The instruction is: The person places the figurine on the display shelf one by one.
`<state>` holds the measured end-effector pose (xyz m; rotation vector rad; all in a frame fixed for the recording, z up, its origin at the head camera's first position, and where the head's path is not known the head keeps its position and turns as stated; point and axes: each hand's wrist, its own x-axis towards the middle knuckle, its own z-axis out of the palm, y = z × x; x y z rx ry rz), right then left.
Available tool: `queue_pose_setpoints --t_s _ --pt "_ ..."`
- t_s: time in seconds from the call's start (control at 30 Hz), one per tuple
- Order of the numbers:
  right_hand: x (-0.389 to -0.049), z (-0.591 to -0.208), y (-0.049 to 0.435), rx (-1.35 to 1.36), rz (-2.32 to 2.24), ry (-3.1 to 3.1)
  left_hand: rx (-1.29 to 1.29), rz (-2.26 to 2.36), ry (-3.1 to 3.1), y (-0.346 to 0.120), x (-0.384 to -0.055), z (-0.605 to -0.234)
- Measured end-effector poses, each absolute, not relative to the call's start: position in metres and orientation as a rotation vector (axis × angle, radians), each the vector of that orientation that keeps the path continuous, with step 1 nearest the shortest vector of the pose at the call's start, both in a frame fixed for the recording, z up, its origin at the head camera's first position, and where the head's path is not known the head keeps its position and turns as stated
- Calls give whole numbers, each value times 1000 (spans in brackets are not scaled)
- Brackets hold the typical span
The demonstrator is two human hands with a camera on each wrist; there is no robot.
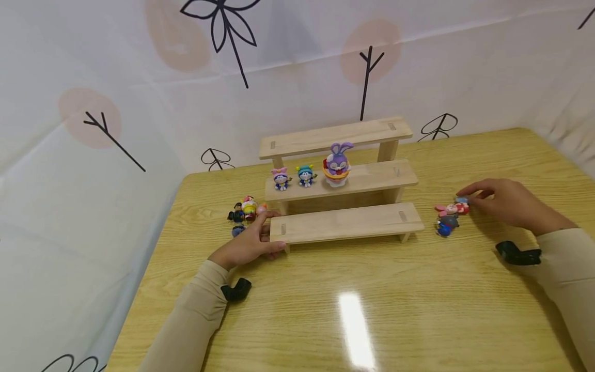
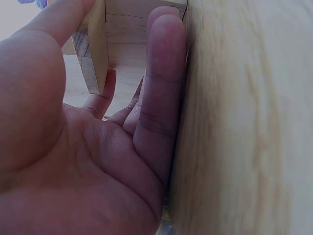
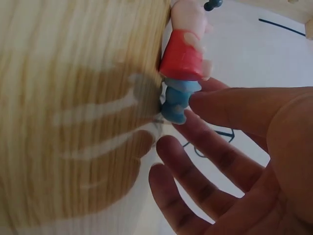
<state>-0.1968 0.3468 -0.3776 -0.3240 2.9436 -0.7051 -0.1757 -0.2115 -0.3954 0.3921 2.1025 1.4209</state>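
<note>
My left hand (image 1: 248, 243) grips the left end of the lowest board of a wooden tiered stand (image 1: 346, 225), thumb in front and fingers behind. In the left wrist view its fingers (image 2: 161, 83) lie around the board's end (image 2: 93, 54). On the right, a pink long-eared figurine in red (image 1: 449, 210) lies on the table. My right hand (image 1: 509, 204) pinches its blue lower end (image 3: 175, 103) between thumb and index finger; the other fingers are spread loosely. A grey figurine in blue (image 1: 447, 226) lies just in front of it.
The middle tier carries a pink-hatted figurine (image 1: 281, 179), a teal-hatted figurine (image 1: 306, 176) and a larger purple rabbit figurine (image 1: 337, 165). Several small figurines (image 1: 249, 207) cluster beside the stand's left end. A patterned cloth (image 1: 297, 88) hangs behind the wooden table (image 1: 288, 310).
</note>
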Motion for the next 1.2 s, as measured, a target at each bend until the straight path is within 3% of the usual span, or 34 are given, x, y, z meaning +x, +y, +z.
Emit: queue_pose_setpoints --t_s 1.2 --pt "-195 -380 344 -314 -675 2962 358 1421 2102 -209 -176 -392"
